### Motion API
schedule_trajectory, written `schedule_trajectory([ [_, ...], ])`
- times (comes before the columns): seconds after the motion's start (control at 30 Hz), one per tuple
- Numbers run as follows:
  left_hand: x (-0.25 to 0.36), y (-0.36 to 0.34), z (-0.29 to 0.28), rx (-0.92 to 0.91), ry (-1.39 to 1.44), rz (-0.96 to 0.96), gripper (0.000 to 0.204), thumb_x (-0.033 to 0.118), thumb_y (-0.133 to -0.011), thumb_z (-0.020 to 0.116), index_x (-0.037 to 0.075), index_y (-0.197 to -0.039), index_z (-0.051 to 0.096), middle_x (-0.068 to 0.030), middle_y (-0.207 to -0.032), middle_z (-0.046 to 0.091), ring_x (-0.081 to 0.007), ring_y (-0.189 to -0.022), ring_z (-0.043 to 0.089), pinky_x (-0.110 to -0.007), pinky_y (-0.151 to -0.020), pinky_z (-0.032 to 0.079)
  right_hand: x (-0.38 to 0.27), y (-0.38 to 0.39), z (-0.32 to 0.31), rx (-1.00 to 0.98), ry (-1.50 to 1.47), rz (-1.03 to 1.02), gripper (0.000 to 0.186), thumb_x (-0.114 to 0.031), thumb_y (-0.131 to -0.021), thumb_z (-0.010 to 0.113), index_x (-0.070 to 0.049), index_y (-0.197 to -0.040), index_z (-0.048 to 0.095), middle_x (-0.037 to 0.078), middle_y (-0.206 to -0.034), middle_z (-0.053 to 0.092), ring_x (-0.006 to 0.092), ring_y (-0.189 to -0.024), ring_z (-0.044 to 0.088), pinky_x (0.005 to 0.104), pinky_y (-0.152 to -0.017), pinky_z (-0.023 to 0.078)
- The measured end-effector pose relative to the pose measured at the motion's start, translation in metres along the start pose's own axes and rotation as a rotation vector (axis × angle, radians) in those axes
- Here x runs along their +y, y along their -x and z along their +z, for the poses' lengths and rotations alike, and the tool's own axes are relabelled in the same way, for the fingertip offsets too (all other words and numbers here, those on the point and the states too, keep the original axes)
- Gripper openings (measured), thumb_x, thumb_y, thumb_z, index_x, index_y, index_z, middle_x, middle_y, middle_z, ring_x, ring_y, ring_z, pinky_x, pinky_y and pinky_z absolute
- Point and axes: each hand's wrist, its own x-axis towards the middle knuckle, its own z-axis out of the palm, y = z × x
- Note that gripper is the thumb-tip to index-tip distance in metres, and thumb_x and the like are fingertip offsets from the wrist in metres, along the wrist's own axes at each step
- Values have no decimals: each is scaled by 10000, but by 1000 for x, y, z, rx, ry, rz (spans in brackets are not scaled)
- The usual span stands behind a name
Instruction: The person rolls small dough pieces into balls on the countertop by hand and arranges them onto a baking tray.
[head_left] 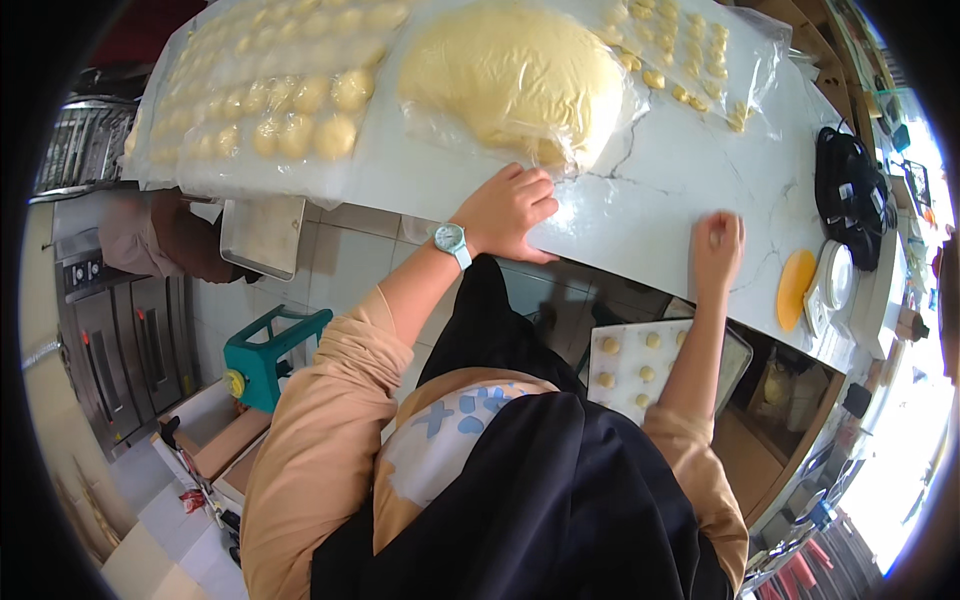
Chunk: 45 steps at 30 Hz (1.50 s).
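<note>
My left hand [512, 213], with a watch on its wrist, rests at the front edge of the white marbled table [640, 190]. Its fingers are loosely bent, the thumb stands apart, and nothing shows in it. Just beyond it sits a large mound of yellow dough [515, 80] under clear plastic. Farther right, my right hand [718, 250] is curled closed over the tabletop; whatever it may hold is hidden by its fingers. Below my right forearm, a tray [625, 340] carries small pale dough pieces [646, 374] in rows.
Rows of dough balls [333, 137] lie under plastic at the far left, smaller pieces [652, 79] at the far right. An orange scraper [796, 290], a white scale [830, 285] and a black bag [850, 190] sit rightward. A green stool [270, 360] and another person [165, 240] are left.
</note>
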Motion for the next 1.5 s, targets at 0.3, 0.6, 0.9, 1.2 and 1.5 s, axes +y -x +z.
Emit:
schedule_trajectory([
  [0.3, 4, 13, 6, 81, -188, 118, 510, 515, -656, 804, 76, -817, 600, -68, -926, 597, -254, -1007, 569, -392, -837, 439, -13, 30, 5, -18, -104, -42, 65, -33, -812, 649, -36, -863, 608, 113, -909, 609, 261, -813, 596, 351, -732, 491],
  [0.6, 3, 13, 5, 75, -268, 188, 464, 519, -711, 769, 104, -810, 586, -40, -870, 582, -233, -961, 575, -394, -832, 451, -47, 13, 21, -137, -81, 47, 145, -54, -824, 648, -35, -967, 635, 121, -957, 635, 266, -895, 618, 361, -802, 501],
  [0.9, 5, 12, 6, 94, -255, 182, 479, 533, -716, 761, 95, -796, 586, -44, -857, 576, -226, -948, 580, -374, -817, 452, -35, 26, -25, -108, -147, 287, 458, -187, -831, 768, -94, -1252, 611, 97, -1053, 661, 171, -929, 636, 294, -827, 520],
  [1.2, 3, 13, 5, 109, -254, 191, 481, 526, -716, 761, 83, -792, 590, -52, -864, 588, -234, -940, 587, -363, -801, 461, -35, 32, 8, -207, -253, 52, 149, -119, -859, 683, -44, -966, 612, 123, -949, 654, 257, -867, 636, 359, -804, 499],
  [1.5, 4, 6, 7, 96, -255, 199, 472, 511, -707, 767, 81, -751, 579, -50, -836, 581, -230, -925, 584, -352, -793, 467, -35, -18, 29, -4, -125, -50, 93, -90, -842, 632, -48, -924, 631, 125, -897, 630, 301, -873, 608, 395, -814, 479],
])
